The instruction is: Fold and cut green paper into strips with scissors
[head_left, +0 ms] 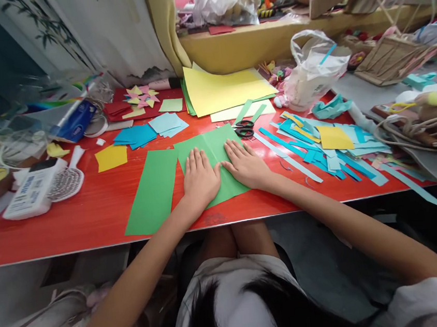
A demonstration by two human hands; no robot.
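Flat on the red table lies a green sheet of paper [210, 138] with a crease running down its middle. My left hand [200, 178] rests palm down on its left half, fingers stretched out. On the right half my right hand [247, 165] lies flat too, its fingers slightly spread. The two thumbs nearly meet near the crease. A second green sheet [153, 191] lies just to the left, close to the first. Black-handled scissors [244, 128] sit beyond my right hand, partly over green paper strips [258, 113].
Blue and yellow paper offcuts [318, 148] are heaped at right. Behind are yellow sheets [230, 89] and a plastic bag with a cup [311, 75]. Blue squares [135, 136], a yellow square [111, 157], a hairbrush [67, 177] and a white pack [33, 188] lie left.
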